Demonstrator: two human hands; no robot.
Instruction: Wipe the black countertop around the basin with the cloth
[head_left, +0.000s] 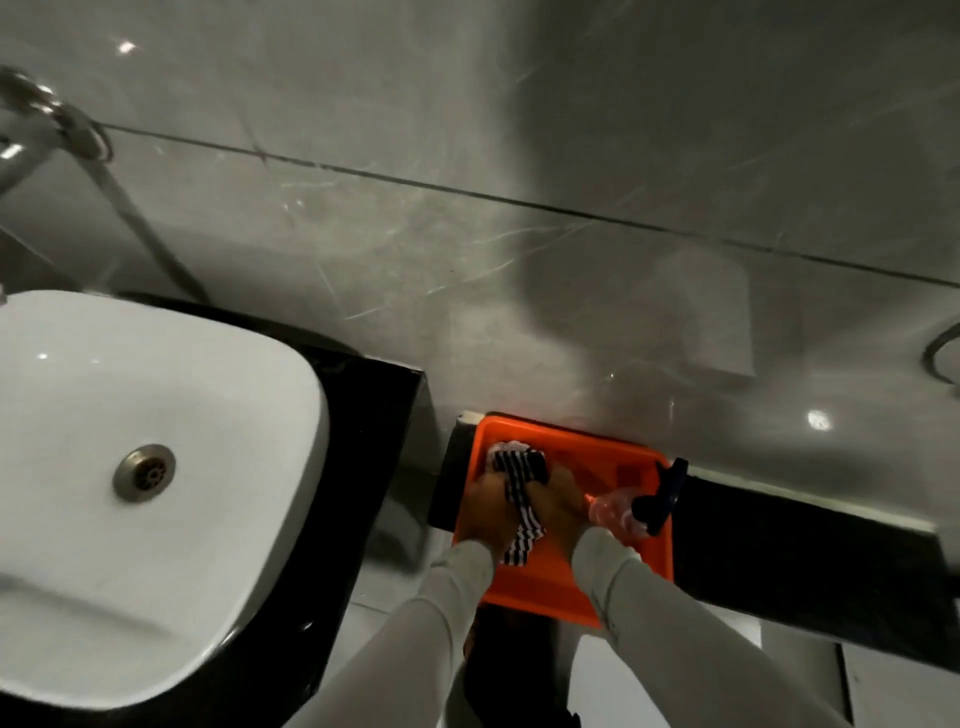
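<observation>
A black-and-white striped cloth (519, 480) is bunched between my two hands over an orange tub (550, 577). My left hand (485, 512) grips its left side and my right hand (561, 501) grips its right side; a strip of cloth hangs down between my wrists. To the left stands the white basin (130, 467) with a metal drain, set on the black countertop (374, 415). Both hands are to the right of the countertop, apart from it.
A clear pinkish spray bottle with a dark trigger head (644, 506) lies in the tub's right side. The tub rests on a low black ledge (810, 551) along the grey marble wall (519, 234). A metal tap fitting (31, 104) shows at upper left.
</observation>
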